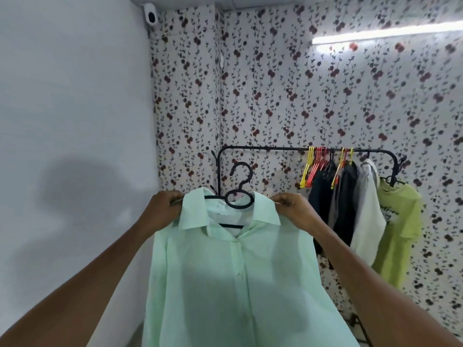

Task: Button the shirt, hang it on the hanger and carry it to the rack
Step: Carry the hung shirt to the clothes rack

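Mint-green shirt (240,279): thin, slightly translucent woven fabric, pointed collar, placket closed down the front with small pale buttons. It sits on a black plastic hanger (238,196), whose round neck loop and open hook stand above the collar; a thin black crossbar shows inside the neck opening.

Left hand (162,206): fingers curled, pinching the shirt's left shoulder at the hanger end. Right hand (290,204): fingers curled, pinching the right shoulder likewise. Both forearms extended forward, shirt held up in the air, front facing the camera, hem out of frame below.

Rack (263,148): black metal tube with rounded corners, standing against floral wallpaper (275,83), behind and to the right of the held shirt, not touching it. The left stretch of the rail is bare. On the right stretch: bunched yellow and red plastic hangers (314,164), dark garments (335,196), a white garment (368,214) and a lime-green T-shirt (398,234) with dark print.

Left wall (70,108): plain, smooth, pale, with a soft shadow. White dome camera (151,15) in the upper corner. Lit tube lamp (385,32) at upper right.
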